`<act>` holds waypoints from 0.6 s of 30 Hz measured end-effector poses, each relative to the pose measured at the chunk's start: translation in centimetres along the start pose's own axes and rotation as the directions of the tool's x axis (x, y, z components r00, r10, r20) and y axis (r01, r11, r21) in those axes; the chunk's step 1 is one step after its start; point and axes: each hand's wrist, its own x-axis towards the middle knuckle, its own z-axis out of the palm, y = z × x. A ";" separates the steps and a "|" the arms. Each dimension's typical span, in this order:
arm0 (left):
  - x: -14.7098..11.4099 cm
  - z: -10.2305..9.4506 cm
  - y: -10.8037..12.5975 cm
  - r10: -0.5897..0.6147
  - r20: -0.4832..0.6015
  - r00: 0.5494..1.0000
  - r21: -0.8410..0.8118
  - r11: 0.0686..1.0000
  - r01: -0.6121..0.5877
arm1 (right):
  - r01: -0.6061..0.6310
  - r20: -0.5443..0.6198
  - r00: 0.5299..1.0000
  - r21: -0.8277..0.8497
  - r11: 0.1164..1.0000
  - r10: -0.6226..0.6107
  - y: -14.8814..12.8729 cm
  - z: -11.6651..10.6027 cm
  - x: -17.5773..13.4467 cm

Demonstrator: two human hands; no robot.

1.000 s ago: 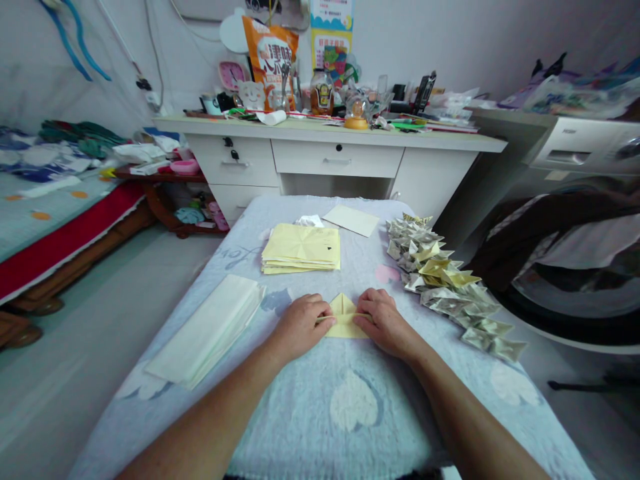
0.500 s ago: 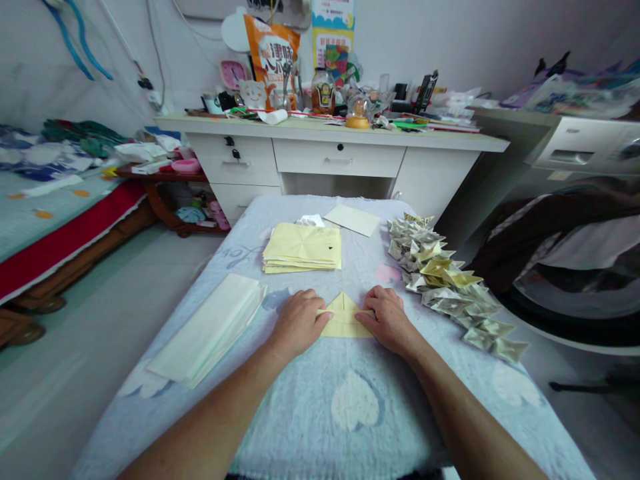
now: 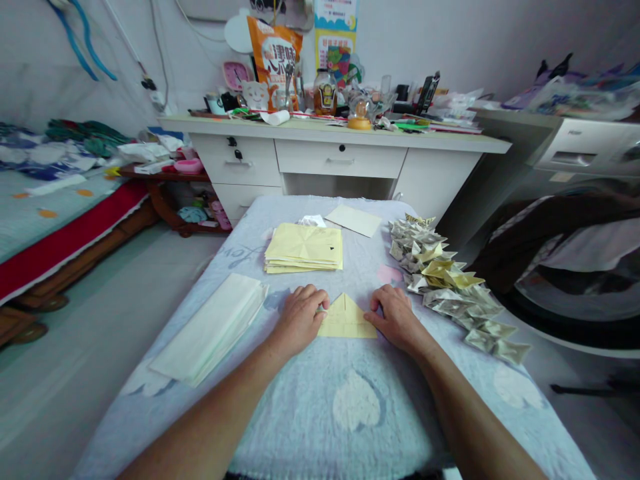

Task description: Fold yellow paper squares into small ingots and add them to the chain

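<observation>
On the cloth-covered surface, I am resting my left hand and right hand apart, whether pinching I cannot tell, at either edge of a peaked, creased yellow paper. Its fold, standing raised a second earlier, is now lying flat.

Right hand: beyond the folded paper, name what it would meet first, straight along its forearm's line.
The right hand would probably meet the yellow stack at its right edge; depth is unclear.
</observation>
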 end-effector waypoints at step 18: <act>0.1 0.7 1.4 -0.060 0.026 0.998 0.122 0.991 0.056 | 0.081 -0.030 0.996 -0.126 0.989 -0.085 -4.3 1.8 -0.4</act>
